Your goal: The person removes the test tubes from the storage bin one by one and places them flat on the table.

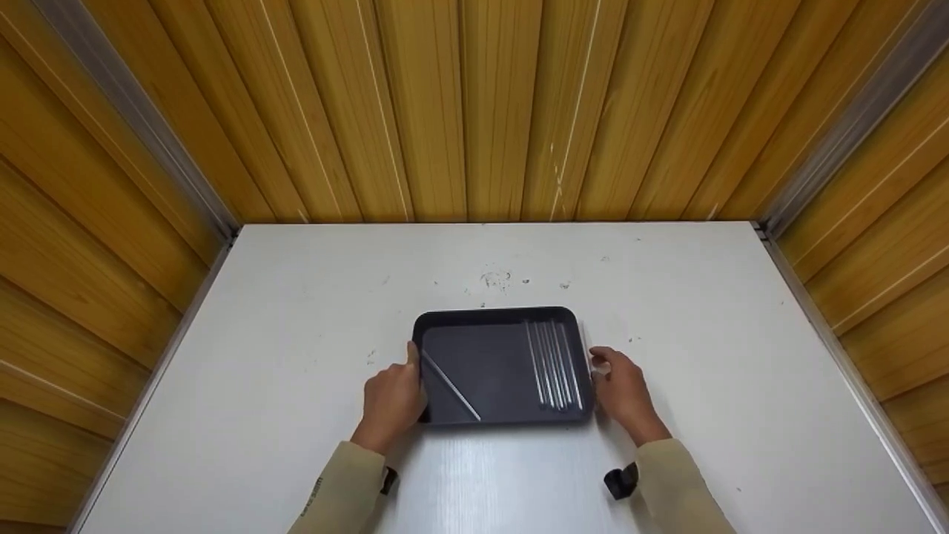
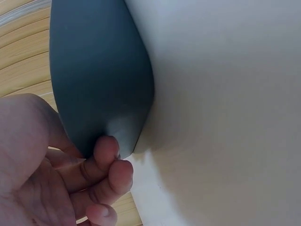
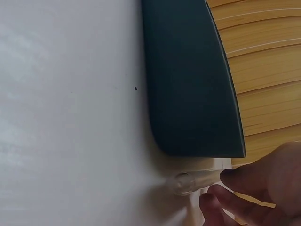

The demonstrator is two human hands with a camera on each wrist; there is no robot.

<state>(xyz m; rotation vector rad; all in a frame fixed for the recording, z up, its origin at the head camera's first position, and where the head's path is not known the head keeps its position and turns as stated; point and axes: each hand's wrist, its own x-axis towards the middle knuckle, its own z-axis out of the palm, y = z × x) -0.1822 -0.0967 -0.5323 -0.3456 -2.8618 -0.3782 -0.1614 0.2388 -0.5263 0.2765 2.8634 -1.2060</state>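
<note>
A dark rectangular tray [image 1: 482, 363] lies on the white table, its left wall gripped by my left hand [image 1: 393, 400]. The thumb is at the rim and curled fingertips [image 2: 107, 148] press the outer wall in the left wrist view. Along the tray's right side several clear test tubes [image 1: 552, 367] lie side by side. A single thin clear rod or tube [image 1: 452, 387] slants across its left part. Just outside the right wall, my right hand [image 1: 623, 389] pinches a clear test tube [image 3: 186, 182] between thumb and fingers; its rounded end points towards the camera in the right wrist view.
The white table [image 1: 296, 311] surrounds the tray and bears small dark scuff marks [image 1: 495, 279] behind it. Wood-patterned panels [image 1: 489, 111] rise at the back and both sides. A black wrist device [image 1: 621, 480] hangs at the right sleeve.
</note>
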